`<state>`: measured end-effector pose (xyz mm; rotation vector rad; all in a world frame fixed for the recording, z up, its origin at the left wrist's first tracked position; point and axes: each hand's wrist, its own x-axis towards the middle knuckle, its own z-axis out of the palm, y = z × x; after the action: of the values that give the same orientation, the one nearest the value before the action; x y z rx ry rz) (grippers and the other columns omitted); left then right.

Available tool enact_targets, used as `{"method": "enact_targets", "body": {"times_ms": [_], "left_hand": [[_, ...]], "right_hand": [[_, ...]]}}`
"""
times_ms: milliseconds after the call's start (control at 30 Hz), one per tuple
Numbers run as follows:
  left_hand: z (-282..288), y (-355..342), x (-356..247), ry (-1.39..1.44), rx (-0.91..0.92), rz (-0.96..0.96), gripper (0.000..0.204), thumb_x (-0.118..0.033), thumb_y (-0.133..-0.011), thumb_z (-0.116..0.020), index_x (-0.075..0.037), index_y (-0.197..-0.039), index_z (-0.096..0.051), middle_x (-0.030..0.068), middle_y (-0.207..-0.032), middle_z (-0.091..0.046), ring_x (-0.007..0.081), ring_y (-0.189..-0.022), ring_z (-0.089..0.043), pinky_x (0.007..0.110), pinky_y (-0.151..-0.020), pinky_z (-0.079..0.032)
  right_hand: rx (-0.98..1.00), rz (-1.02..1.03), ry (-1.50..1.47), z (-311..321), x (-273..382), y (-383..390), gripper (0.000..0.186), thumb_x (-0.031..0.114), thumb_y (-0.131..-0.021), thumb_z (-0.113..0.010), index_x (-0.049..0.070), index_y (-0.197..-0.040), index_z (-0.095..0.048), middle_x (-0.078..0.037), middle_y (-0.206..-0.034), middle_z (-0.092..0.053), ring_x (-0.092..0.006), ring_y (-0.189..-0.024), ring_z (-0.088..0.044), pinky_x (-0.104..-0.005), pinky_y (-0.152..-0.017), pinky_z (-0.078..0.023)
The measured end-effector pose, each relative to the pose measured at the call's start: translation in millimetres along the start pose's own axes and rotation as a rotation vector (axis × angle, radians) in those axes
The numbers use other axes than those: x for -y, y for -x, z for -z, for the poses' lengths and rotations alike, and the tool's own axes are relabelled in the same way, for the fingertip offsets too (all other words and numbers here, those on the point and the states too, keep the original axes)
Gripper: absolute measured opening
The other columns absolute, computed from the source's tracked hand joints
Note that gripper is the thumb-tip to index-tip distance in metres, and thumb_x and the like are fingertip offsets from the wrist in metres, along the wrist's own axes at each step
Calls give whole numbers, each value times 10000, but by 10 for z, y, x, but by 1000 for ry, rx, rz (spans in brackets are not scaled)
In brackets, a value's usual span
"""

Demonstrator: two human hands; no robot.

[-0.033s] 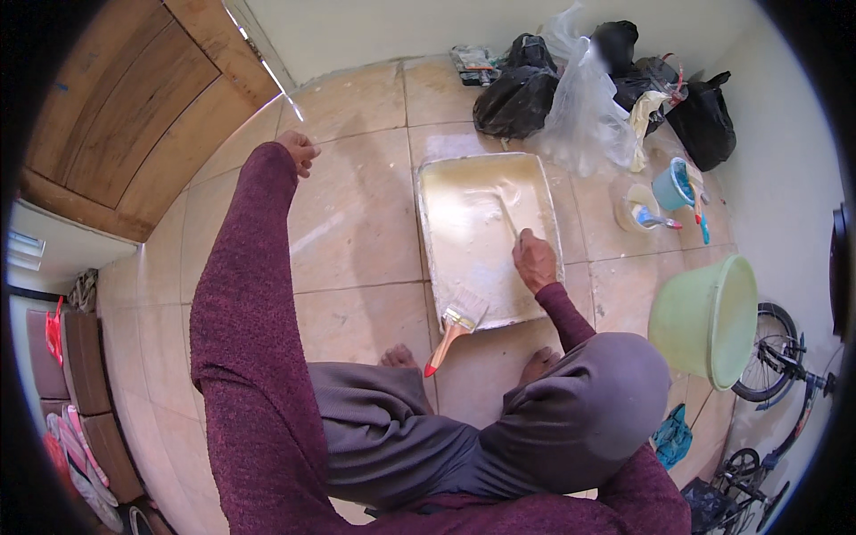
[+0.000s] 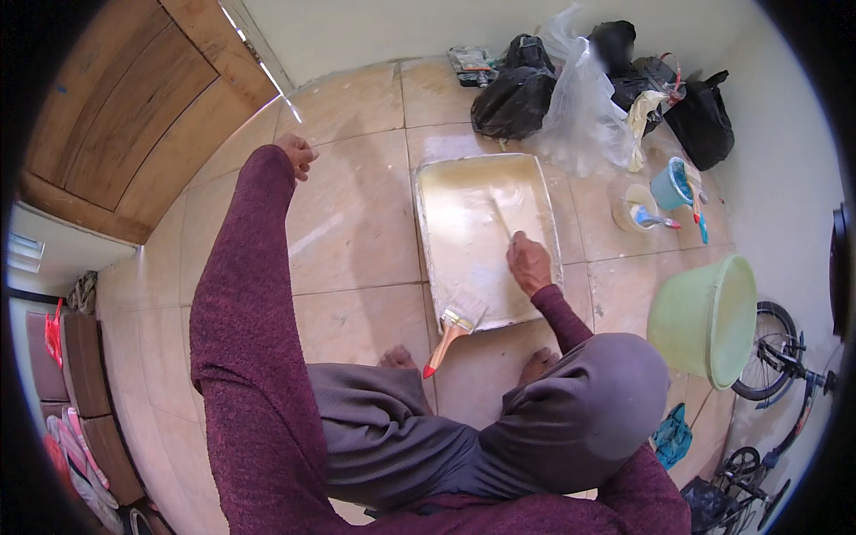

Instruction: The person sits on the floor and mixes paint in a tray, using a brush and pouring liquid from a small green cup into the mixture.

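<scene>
Below me a shallow rectangular tray (image 2: 423, 232) holds cream-coloured paint (image 2: 464, 201). My right hand (image 2: 530, 264) is closed around a thin pale stick (image 2: 502, 218), whose far end dips into the paint; what that end looks like is covered. Across the tray's near-left corner lies a wide paintbrush (image 2: 453, 334), its bristles inside and its wooden, red-tipped handle sticking out toward my feet. Well to the left of the tray, above the floor, my left hand (image 2: 299, 157) hangs with its fingers curled in, and nothing shows in them.
Black bags (image 2: 513, 102) and a clear plastic bag (image 2: 580, 116) stand by the far wall. Right of the tray are a small tub with a brush (image 2: 635, 209), a blue pail (image 2: 670, 183), a green basin (image 2: 691, 316) and a bicycle (image 2: 767, 352). A wooden door (image 2: 134, 116) is at far left.
My right hand has moved slightly up and left with the stick. The stick's broader end, visible before, has sunk into the paint. My left hand keeps its place.
</scene>
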<state>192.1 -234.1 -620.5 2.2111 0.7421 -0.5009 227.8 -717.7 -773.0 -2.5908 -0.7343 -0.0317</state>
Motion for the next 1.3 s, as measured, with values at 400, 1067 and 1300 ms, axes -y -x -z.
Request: {"method": "enact_targets", "body": {"times_ms": [400,1067,1300], "left_hand": [[-9,14,-51,-24,-9,-10,366,-370,-872,-608,-49,-1041,-558,69,-885,-595,186,-762,-634,360,-621,-520],[-12,50,-117,-10,-9,2,377,-348,-875,-604,-37,-1081,-550,77,-889,-594,191,-769,-635,370,-641,-527],[-34,75,-105,19,-45,-10,347,-337,-863,-627,-22,-999,-576,86,-851,-613,192,-719,-641,368,-605,-528]], "right_hand": [[14,65,4,-130,56,39,107,123,-824,-516,19,-813,-491,-203,-635,-580,-396,-636,-605,-481,-591,-485],[-20,-36,42,-94,-28,-26,109,108,-836,-484,14,-797,-522,-205,-637,-598,-400,-620,-613,-489,-569,-485],[-28,16,25,-185,85,-15,123,114,-849,-470,16,-788,-512,-222,-654,-601,-395,-614,-615,-484,-558,-484]]}}
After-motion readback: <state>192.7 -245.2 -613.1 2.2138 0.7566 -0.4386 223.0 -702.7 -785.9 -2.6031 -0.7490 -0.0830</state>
